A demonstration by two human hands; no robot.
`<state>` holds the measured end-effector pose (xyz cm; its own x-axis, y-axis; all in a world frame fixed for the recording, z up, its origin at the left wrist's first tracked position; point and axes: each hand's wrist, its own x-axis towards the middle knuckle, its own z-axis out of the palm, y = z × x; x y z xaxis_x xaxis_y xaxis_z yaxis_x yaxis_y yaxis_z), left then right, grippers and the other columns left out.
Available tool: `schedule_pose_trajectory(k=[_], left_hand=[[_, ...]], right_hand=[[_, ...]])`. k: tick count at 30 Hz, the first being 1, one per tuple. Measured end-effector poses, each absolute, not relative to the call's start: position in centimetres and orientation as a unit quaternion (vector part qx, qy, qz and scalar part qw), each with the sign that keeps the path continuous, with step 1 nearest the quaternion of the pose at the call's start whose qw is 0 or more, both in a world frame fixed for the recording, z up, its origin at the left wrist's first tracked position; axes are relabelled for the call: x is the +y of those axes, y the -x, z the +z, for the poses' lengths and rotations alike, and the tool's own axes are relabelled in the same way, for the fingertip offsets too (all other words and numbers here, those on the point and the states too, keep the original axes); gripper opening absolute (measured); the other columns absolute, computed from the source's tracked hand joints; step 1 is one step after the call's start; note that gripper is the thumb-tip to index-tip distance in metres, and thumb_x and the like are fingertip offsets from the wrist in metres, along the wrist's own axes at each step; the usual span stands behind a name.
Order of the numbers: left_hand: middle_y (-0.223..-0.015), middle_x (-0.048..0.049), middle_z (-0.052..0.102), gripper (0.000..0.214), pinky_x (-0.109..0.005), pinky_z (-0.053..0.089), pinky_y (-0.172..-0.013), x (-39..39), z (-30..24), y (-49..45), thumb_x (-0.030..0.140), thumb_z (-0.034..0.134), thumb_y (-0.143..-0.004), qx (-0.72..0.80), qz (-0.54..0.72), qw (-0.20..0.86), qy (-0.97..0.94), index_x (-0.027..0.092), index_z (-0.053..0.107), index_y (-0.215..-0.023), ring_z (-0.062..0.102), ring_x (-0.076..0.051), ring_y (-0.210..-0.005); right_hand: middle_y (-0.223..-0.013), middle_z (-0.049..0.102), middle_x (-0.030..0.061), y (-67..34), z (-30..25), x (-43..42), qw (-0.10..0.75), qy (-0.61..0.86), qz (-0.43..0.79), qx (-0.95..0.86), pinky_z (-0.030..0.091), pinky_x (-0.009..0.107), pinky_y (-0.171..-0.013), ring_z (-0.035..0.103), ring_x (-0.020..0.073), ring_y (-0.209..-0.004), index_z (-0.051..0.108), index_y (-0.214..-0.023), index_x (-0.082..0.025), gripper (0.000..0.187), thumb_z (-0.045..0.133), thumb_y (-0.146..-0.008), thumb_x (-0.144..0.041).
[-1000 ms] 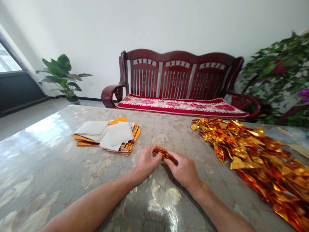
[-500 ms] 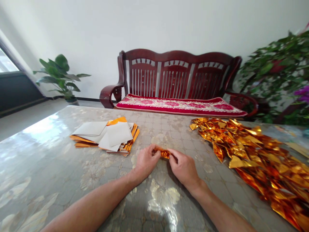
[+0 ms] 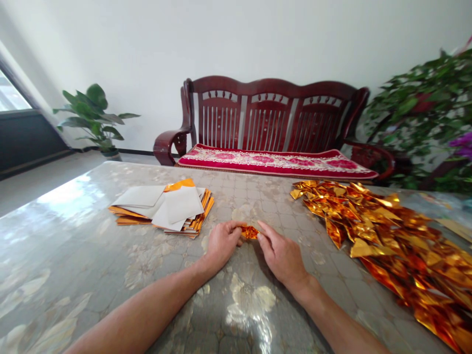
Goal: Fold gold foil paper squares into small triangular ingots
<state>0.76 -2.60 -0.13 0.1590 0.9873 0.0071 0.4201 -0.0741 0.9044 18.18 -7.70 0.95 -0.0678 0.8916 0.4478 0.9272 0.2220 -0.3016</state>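
A small folded piece of shiny gold foil paper (image 3: 250, 232) is held between my two hands over the middle of the table. My left hand (image 3: 223, 244) pinches its left end between thumb and fingers. At the other end, my right hand (image 3: 282, 253) has its thumb and forefinger closed on the foil. To the left lies a stack of foil paper sheets (image 3: 182, 206), several with their pale backs up and orange-gold edges showing. On the right spreads a large heap of folded gold foil pieces (image 3: 379, 226).
The table (image 3: 155, 305) has a glossy, flower-patterned cover. Behind it stands a dark red wooden bench (image 3: 267, 113) with a red patterned cushion (image 3: 276, 161). Potted plants (image 3: 92, 115) stand at both sides. Clear plastic (image 3: 435, 201) lies beyond the foil heap.
My right thumb and forefinger have shifted on the foil's right end, and my left fingers have moved slightly too. More of the foil's pointed shape shows. Stack and heap are unchanged.
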Motion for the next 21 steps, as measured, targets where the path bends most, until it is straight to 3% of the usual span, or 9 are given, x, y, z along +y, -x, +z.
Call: schedule_pose_trajectory(k=[3,7,15,21], left_hand=[[-0.066,0.0032,0.073,0.038,-0.021,0.05,-0.062,-2.3,-0.1,-0.7,0.023,0.048,-0.082,0.545,0.355,0.429,-0.627,0.021,0.073,-0.11,0.069,-0.013,-0.061],[-0.067,0.0017,0.074,0.038,-0.02,0.049,-0.058,-2.1,-0.2,-0.7,0.018,0.049,-0.079,0.53,0.377,0.467,-0.599,0.017,0.074,-0.108,0.068,-0.013,-0.058],[-0.066,-0.0003,0.073,0.038,-0.017,0.047,-0.052,-1.4,-0.5,-0.6,0.012,0.047,-0.079,0.509,0.371,0.532,-0.566,0.014,0.072,-0.107,0.065,-0.011,-0.053],[-0.068,-0.0014,0.074,0.04,-0.018,0.047,-0.054,-1.2,-0.7,-0.5,0.013,0.047,-0.08,0.505,0.352,0.529,-0.585,0.013,0.07,-0.112,0.065,-0.011,-0.055]], right_hand=[[-0.117,0.072,0.0074,-18.7,1.2,-7.8,0.317,0.583,-0.029,-0.747,0.055,0.031,-0.084,0.07,0.0206,-0.102,0.055,-0.134,-0.02,0.039,0.046,-0.097,-0.027],[-0.129,0.064,0.0082,-19.3,1.2,-7.7,0.354,0.503,-0.047,-0.787,0.048,0.034,-0.101,0.061,0.0205,-0.119,0.061,-0.121,-0.02,0.032,0.05,-0.09,-0.015],[-0.102,0.072,0.0033,-19.7,0.7,-7.0,0.365,0.471,-0.08,-0.799,0.052,0.028,-0.08,0.068,0.0169,-0.09,0.07,-0.097,-0.023,0.017,0.055,-0.093,-0.016],[-0.098,0.073,0.003,-19.9,0.5,-6.8,0.37,0.468,-0.079,-0.799,0.052,0.027,-0.079,0.068,0.0167,-0.089,0.071,-0.099,-0.023,0.02,0.053,-0.094,-0.015]])
